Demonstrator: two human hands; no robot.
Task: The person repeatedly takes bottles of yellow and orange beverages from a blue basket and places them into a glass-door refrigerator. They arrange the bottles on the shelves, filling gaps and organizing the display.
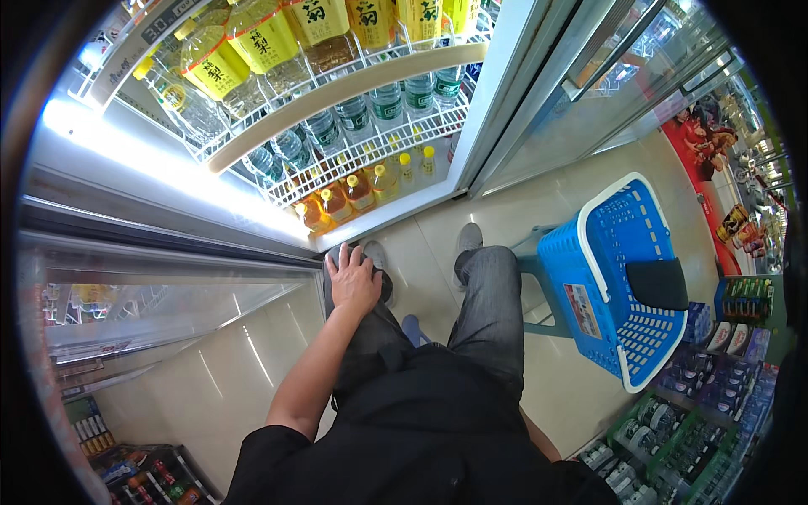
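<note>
My left hand (355, 282) rests spread on my left knee, in dark grey trousers, with nothing in it. Of my right arm only a part shows beside my waist; my right hand is out of view. Before me stands an open lit drinks cooler. Its wire shelves hold yellow-labelled bottles (262, 43) on top and green-labelled water bottles (323, 131) below. Small orange drink bottles with yellow caps (336, 203) stand at the bottom. A cream curved strip (353, 88) crosses the shelf front.
On my right, a blue plastic shopping basket (571, 284) with white handles and a dark pad inside rests on a grey-green stool (543, 284). Glass cooler doors (568, 120) stand at right and left. Packed drinks (669, 429) lie at the lower right, more bottles (154, 480) at the lower left.
</note>
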